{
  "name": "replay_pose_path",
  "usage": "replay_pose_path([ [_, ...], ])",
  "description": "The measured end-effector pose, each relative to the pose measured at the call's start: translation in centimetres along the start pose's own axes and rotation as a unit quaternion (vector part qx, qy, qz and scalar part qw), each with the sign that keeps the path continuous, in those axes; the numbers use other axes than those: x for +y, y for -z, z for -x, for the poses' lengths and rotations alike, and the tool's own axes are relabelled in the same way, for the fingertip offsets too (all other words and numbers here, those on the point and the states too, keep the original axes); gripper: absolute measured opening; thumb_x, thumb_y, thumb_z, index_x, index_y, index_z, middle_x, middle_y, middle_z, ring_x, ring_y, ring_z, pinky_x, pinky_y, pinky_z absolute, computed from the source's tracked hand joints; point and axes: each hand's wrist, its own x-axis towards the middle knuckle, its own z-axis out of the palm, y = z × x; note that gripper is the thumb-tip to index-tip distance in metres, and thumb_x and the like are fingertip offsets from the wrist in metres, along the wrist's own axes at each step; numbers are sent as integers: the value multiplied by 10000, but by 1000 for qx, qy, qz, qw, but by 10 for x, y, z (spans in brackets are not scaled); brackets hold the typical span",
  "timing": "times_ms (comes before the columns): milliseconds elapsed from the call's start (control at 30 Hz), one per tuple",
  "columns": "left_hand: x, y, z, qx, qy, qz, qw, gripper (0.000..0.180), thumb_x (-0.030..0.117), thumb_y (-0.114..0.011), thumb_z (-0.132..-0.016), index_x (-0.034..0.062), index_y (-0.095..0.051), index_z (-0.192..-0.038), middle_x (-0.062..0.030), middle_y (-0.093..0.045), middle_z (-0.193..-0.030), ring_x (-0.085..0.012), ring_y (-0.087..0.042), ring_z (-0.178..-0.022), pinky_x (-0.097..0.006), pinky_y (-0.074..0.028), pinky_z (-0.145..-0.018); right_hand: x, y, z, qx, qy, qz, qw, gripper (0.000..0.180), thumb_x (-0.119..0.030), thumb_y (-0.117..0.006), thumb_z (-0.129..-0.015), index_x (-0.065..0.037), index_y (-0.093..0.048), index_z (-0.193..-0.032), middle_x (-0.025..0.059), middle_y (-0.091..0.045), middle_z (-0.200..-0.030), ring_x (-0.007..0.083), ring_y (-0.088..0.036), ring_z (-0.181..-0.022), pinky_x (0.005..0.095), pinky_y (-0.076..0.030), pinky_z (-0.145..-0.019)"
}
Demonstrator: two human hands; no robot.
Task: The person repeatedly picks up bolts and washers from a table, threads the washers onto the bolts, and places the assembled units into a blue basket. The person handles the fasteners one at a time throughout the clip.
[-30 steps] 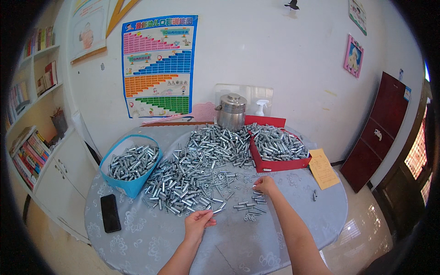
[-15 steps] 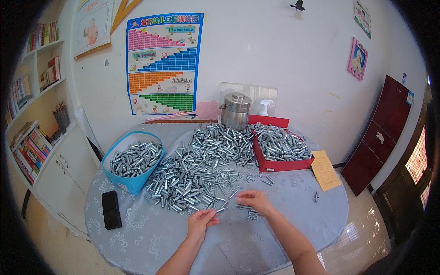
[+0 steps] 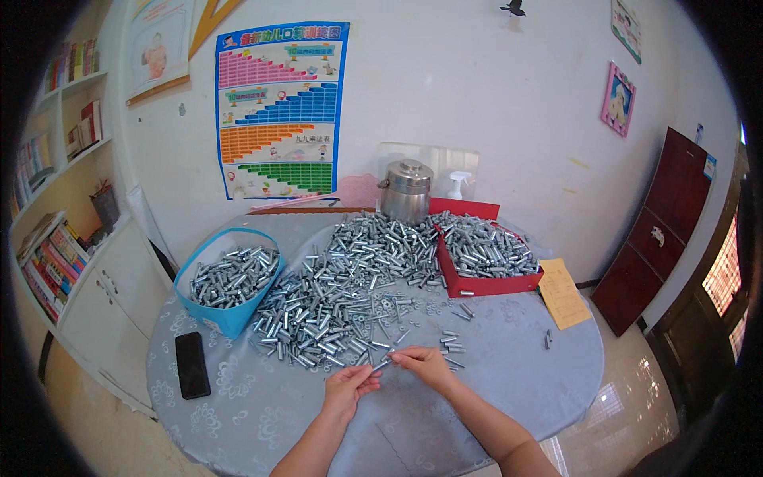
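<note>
Closed around a silver metal bolt [image 3: 381, 366] is my left hand [image 3: 346, 391], low over the front of the table. My right hand [image 3: 427, 366] meets it from the right, fingers pinched at the bolt's far end. Whatever small piece sits between those right fingertips is too small to make out. Just beyond both hands spreads a large heap of bolts with metal sleeves [image 3: 318, 310], with small nuts and washers [image 3: 389, 304] among them. Several loose bolts [image 3: 453, 343] lie beside my right hand.
A blue bin [image 3: 230, 320] full of bolts stands left, a red box [image 3: 489, 285] of them right. Behind the heap is a steel pot [image 3: 407, 195]. A phone [image 3: 192, 366] and a yellow paper pad [image 3: 565, 296] lie on the grey tablecloth [image 3: 262, 429].
My right hand has moved left and slightly down, from above the loose bolts to the end of the bolt in my left hand. My left hand has stayed nearly in place.
</note>
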Motion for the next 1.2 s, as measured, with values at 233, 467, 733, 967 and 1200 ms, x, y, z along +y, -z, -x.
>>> replay_pose_path([
  [233,1,1,1,0,13,17,1000,189,101,-587,-831,-51,-573,-941,-175,-626,-890,-184,-618,-691,-280,-532,-658,-23,-6,9,-11,124,220,967,219,-221,-607,-816,-54,-654,-949,95,-633,-851,181,-594,-758,261,-457,-684],
  [467,2,0,2,-4,-3,18,1000,176,92,-588,-827,-50,-575,-930,-171,-628,-883,-183,-617,-681,-281,-534,-646,19,64,-41,229,119,348,901,217,-262,-659,-708,-75,-676,-817,120,-628,-754,283,-593,-749,379,-463,-681],
  [733,1,1,-1,5,-13,10,1000,159,83,-591,-823,-49,-580,-911,-170,-628,-876,-176,-612,-669,-271,-534,-633,28,92,-47,211,38,523,825,166,-257,-684,-620,-108,-678,-692,98,-632,-728,277,-591,-733,393,-462,-655],
  [967,3,2,2,18,-17,10,1000,171,85,-598,-819,-48,-575,-924,-169,-628,-876,-178,-614,-674,-274,-533,-631,-13,60,-30,133,10,358,924,168,-214,-697,-686,-92,-664,-797,67,-639,-744,170,-599,-716,295,-467,-657],
  [1200,2,0,1,14,-4,15,1000,169,82,-599,-820,-47,-576,-926,-171,-628,-875,-184,-617,-682,-277,-534,-640,-28,13,-6,-58,-32,-58,996,134,-97,-649,-789,-38,-619,-906,-17,-616,-830,53,-549,-750,194,-433,-675],
])
